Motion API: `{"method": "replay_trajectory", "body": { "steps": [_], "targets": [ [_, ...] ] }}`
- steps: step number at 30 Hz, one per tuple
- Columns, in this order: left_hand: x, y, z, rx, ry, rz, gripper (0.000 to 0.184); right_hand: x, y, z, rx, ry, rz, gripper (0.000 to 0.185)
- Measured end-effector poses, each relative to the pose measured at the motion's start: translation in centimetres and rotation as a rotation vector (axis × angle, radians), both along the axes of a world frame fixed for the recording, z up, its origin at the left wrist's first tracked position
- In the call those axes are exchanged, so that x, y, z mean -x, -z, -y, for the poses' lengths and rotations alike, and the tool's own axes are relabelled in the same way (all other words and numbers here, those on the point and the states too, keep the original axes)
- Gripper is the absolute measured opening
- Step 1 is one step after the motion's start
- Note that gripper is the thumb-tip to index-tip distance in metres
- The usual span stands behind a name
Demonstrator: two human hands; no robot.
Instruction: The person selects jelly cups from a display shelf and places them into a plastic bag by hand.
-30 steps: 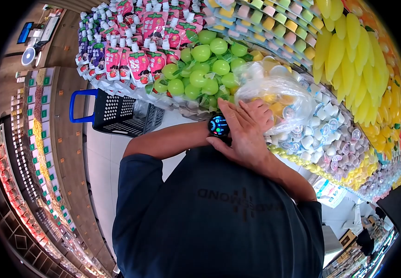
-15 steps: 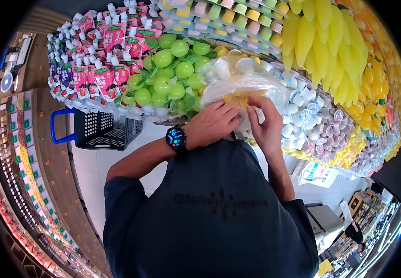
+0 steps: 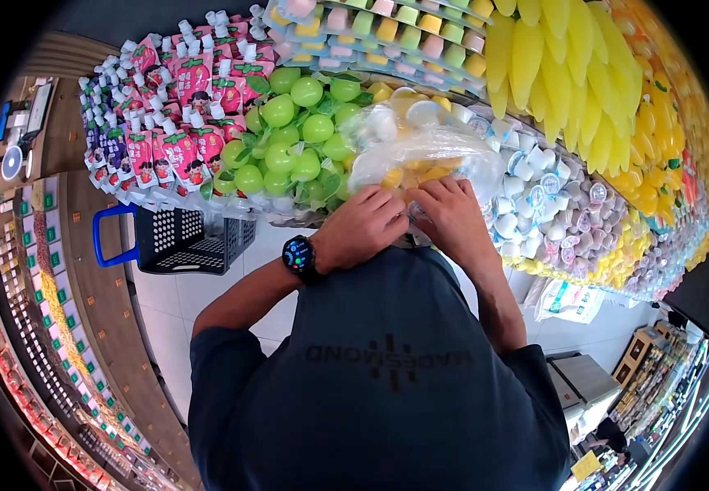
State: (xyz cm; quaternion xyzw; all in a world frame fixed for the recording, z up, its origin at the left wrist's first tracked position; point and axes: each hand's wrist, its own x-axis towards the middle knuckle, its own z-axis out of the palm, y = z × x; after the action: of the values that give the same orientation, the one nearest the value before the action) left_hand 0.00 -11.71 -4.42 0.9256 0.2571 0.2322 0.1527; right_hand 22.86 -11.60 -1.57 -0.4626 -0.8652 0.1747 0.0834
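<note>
A clear plastic bag [image 3: 428,155] with yellow and white jelly cups in it lies on the heaped display, in front of my chest. My left hand [image 3: 364,225], below a black smartwatch [image 3: 298,255] on the wrist, has its fingers curled at the bag's near edge. Close beside it, my right hand [image 3: 453,217] has bent fingers pressed together on the same edge. Both hands grip the plastic film. Their fingertips are partly hidden.
Green round fruit-shaped jellies [image 3: 293,135] and pink pouches [image 3: 178,151] lie to the left. White cups [image 3: 535,192] and yellow long packs [image 3: 559,74] are at the right. A black basket with a blue handle [image 3: 195,241] stands below left.
My hands were crossed at the watch a second ago. They have since parted, and my right hand has moved over to the bag's edge, its fingers now closed. The view has shifted.
</note>
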Motion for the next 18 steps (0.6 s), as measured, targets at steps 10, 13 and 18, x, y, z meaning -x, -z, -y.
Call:
{"method": "replay_trajectory", "body": {
  "steps": [10, 13, 18],
  "targets": [
    [-0.6, -0.4, -0.3, 0.212, -0.050, 0.118, 0.024, 0.0, 0.4, 1.3, -0.102, 0.078, -0.111, 0.041],
    [-0.7, -0.5, -0.2, 0.241, -0.067, 0.130, 0.021, 0.0, 0.8, 2.1, -0.140, 0.132, -0.058, 0.049],
    [-0.9, -0.9, -0.4, 0.319, -0.107, 0.186, 0.019, -0.2, 1.7, 2.2, -0.270, 0.267, -0.261, 0.056]
  ]
}}
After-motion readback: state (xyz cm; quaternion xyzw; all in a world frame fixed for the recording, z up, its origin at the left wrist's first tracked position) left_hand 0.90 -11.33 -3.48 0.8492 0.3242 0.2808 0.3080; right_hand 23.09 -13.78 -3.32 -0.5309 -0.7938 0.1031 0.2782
